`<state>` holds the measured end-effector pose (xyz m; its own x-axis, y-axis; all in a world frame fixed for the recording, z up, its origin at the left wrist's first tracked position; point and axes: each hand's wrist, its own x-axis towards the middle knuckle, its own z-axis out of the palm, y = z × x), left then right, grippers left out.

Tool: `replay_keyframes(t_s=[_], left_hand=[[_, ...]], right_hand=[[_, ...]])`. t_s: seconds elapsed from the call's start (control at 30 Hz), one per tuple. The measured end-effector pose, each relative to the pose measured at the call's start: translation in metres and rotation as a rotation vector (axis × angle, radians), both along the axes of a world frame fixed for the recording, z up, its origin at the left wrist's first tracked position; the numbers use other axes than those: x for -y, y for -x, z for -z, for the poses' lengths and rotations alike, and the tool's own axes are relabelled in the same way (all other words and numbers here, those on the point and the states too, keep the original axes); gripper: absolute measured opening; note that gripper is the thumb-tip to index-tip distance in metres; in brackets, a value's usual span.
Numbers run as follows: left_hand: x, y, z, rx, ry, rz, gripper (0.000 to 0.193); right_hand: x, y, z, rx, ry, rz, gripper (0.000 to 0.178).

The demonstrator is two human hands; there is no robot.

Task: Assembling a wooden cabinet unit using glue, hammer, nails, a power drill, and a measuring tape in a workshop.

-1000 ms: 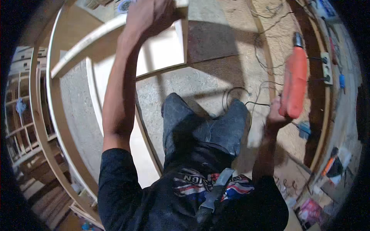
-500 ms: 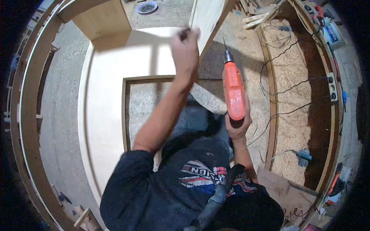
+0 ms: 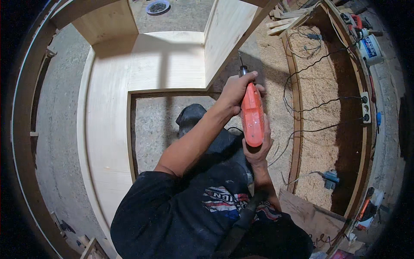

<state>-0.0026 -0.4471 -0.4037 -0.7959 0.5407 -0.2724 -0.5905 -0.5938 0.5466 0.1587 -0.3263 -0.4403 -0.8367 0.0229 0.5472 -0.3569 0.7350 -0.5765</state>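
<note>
I hold an orange power drill (image 3: 252,115) in front of my body, its thin bit (image 3: 241,58) pointing away from me. My right hand (image 3: 257,154) is closed round the drill's handle at the rear, partly hidden beneath the housing. Up front, my left hand (image 3: 234,91) wraps the drill just behind its dark chuck (image 3: 243,70). The bit's tip is close to the lower edge of an upright pale wood panel (image 3: 228,34); I cannot tell whether they touch. That panel stands on a pale wooden frame (image 3: 103,129) to my left.
At right lies a long wooden trough (image 3: 295,142) of sawdust (image 3: 317,151), crossed by black cords and bearing a grey-blue tool (image 3: 330,179). A power strip (image 3: 365,107) and a white tub (image 3: 371,49) sit along its far side. A bowl of small dark pieces (image 3: 158,7) rests beyond the frame.
My left hand has come down from beside the upright panel and taken hold of the drill's front. The drill has shifted slightly left in view, and its bit is nearer the panel.
</note>
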Motion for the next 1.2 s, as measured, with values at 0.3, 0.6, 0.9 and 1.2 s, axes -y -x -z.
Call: replay_keyframes(t_s=[0.3,0.6,0.9,1.2], left_hand=[[-0.001,0.004,0.002,-0.013,0.036,-0.020,0.021],[0.003,0.005,0.008,0.028,-0.013,0.009,0.021],[0.003,0.007,0.000,0.053,0.066,0.020,0.023],[0.002,0.013,-0.004,0.041,0.165,0.004,0.025]], right_hand=[[0.001,0.002,0.000,-0.014,-0.038,0.007,0.083],[0.001,0.008,0.007,-0.047,-0.035,-0.003,0.079],[0.006,0.009,0.005,-0.012,-0.002,0.003,0.080],[0.003,0.018,0.010,-0.053,-0.055,0.041,0.087]])
